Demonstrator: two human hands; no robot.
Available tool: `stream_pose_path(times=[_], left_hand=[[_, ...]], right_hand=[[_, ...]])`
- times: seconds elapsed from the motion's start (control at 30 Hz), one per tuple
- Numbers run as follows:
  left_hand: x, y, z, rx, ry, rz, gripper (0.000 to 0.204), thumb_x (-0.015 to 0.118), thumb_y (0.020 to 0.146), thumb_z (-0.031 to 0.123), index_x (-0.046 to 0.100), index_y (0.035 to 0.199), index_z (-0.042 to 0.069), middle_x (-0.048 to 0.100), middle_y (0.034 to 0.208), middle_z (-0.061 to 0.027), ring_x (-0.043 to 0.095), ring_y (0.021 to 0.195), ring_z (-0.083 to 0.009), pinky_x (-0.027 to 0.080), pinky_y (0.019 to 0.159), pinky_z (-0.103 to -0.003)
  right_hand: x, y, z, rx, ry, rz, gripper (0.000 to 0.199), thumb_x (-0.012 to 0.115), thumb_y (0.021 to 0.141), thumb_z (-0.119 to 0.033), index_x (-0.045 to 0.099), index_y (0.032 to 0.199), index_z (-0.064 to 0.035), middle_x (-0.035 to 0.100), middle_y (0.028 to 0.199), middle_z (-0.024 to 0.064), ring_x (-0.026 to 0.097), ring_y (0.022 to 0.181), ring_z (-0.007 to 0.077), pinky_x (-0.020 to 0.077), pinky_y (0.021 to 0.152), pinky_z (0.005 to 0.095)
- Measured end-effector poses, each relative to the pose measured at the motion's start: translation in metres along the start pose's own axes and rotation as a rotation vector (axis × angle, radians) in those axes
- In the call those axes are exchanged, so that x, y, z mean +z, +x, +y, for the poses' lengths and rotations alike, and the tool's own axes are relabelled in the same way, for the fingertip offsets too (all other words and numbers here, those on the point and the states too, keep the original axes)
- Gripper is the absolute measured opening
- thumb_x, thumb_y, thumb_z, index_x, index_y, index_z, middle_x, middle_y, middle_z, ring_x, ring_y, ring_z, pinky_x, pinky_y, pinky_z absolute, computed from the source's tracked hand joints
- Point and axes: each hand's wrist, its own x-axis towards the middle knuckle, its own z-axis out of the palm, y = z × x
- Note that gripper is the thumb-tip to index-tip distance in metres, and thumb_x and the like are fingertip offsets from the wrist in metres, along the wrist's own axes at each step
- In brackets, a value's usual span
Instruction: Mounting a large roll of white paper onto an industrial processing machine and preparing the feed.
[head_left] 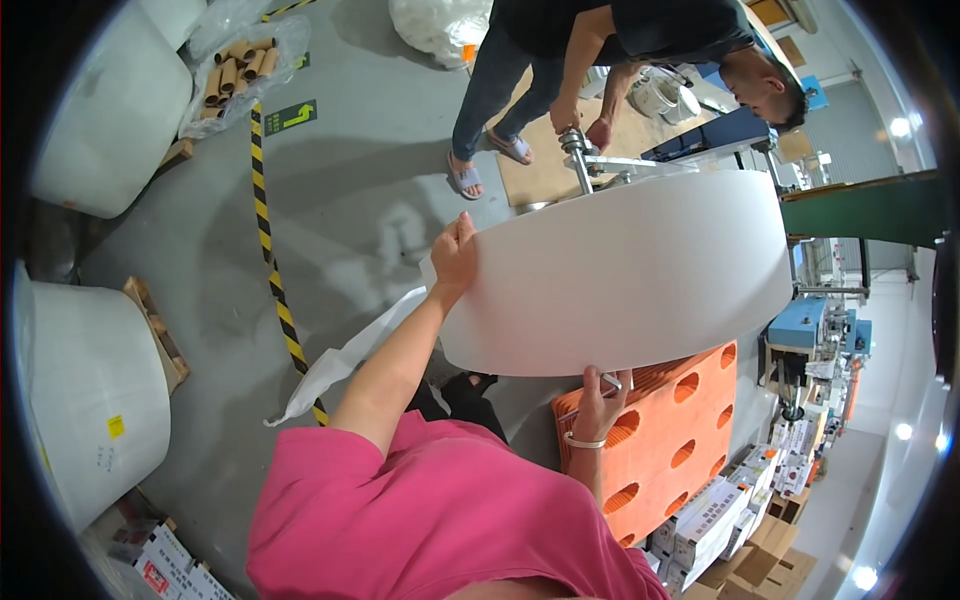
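Note:
A large, wide roll of white material (620, 265), paper or film, fills the middle of the view. My left hand (457, 255) grips its left side edge, with part of the fingers hidden behind it. A loose white strip (345, 360) trails from below that side to the floor. At the roll's near lower edge is my right hand (598, 410), closed around a small pale, hard-edged item (611, 383) too small to name. Beyond the roll, a co-worker (670, 40) bends over a metal shaft (580, 165) with both hands on or close to it.
An orange pallet with round holes (660, 450) stands below the roll on the right, near white boxes (710, 520). Large wrapped rolls (95, 390) line the left. Yellow-black tape (265, 230) crosses the floor. Cardboard cores (235, 72) lie in a bag. A green machine beam (860, 212) juts from the right.

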Motion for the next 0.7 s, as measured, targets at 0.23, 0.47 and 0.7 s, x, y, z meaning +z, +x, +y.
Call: stream_pose_path(times=[0.23,0.47,0.7], left_hand=[[0.000,0.006,-0.020,-0.073,-0.046,-0.038,0.049,0.035,0.088,0.043,0.056,0.068,0.003,0.057,0.065,-0.0144,0.055,0.064,-0.0320,0.041,0.061,-0.038],[-0.003,0.007,-0.027,-0.128,-0.060,-0.012,0.052,0.034,0.087,0.047,0.057,0.067,0.003,0.057,0.062,-0.0110,0.055,0.063,-0.0260,0.041,0.061,-0.035],[0.004,0.006,-0.043,-0.143,-0.182,0.070,0.050,0.036,0.088,0.041,0.055,0.067,0.000,0.055,0.062,-0.0128,0.051,0.060,-0.0244,0.039,0.060,-0.034]], right_hand=[[0.002,-0.005,-0.006,0.067,0.009,0.060,0.066,0.062,0.076,-0.002,0.025,0.131,-0.0022,0.052,0.077,0.0002,0.045,0.063,0.0045,0.0359,0.055,0.0172],[0.017,-0.001,-0.014,-0.021,-0.048,0.116,0.060,0.057,0.079,0.001,0.027,0.130,-0.0046,0.046,0.064,-0.0047,0.034,0.046,0.0000,0.0246,0.039,0.0138],[0.016,-0.002,-0.015,-0.010,0.026,0.136,0.057,0.057,0.077,0.004,0.031,0.127,-0.0036,0.050,0.073,-0.0033,0.039,0.054,0.0007,0.0283,0.043,0.0148]])
